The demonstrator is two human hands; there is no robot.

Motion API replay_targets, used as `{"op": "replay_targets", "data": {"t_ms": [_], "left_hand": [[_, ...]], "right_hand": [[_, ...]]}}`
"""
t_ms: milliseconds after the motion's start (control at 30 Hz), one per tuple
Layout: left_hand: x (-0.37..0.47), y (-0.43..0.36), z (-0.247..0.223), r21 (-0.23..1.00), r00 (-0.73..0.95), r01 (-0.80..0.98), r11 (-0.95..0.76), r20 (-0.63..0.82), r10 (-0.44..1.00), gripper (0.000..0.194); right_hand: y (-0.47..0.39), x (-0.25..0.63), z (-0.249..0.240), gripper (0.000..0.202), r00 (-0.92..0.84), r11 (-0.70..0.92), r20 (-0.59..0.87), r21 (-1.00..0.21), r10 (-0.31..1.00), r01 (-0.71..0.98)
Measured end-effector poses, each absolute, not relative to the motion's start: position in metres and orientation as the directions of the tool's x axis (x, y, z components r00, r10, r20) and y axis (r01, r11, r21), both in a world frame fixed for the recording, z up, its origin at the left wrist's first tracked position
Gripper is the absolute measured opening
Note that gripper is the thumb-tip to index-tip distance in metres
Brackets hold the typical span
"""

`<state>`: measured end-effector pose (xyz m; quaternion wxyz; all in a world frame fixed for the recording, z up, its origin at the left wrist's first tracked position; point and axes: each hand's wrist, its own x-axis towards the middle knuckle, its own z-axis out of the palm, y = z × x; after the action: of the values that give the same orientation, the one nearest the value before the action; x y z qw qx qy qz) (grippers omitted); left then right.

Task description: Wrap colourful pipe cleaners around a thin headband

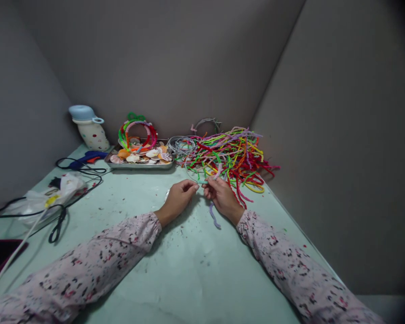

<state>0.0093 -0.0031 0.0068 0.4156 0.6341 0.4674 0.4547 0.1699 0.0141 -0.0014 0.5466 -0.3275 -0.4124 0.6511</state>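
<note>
My left hand (178,199) is closed in a pinch on a thin grey wire, at the end of a short light-green wrapped stretch (202,182). Just to its right, my right hand (224,196) grips a fuzzy pipe cleaner at the other end of that stretch. A pink piece (218,170) sticks up above the right fingers, and a purple pipe cleaner tail (214,217) hangs below them. Whether these are one piece or several is hidden by the fingers. The wire curves up behind my hands towards a grey wire coil (182,145).
A heap of coloured pipe cleaners (236,150) lies at the back right. Behind my left hand, a metal tray (141,166) holds shells and wrapped rings (124,135). At left are a bottle (91,132), a blue-handled tool (87,157), black cables (59,222) and a plastic bag (33,204).
</note>
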Motion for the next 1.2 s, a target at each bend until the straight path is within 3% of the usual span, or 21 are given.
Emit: {"op": "replay_targets", "data": {"t_ms": [1200], "left_hand": [[0.0065,0.0016,0.0071,0.986,0.096,0.129,-0.105,0.093,0.991,0.031]], "right_hand": [[0.0178,0.1699,-0.0097,0.028,-0.263,-0.074,0.027,-0.927,0.964,-0.367]]}}
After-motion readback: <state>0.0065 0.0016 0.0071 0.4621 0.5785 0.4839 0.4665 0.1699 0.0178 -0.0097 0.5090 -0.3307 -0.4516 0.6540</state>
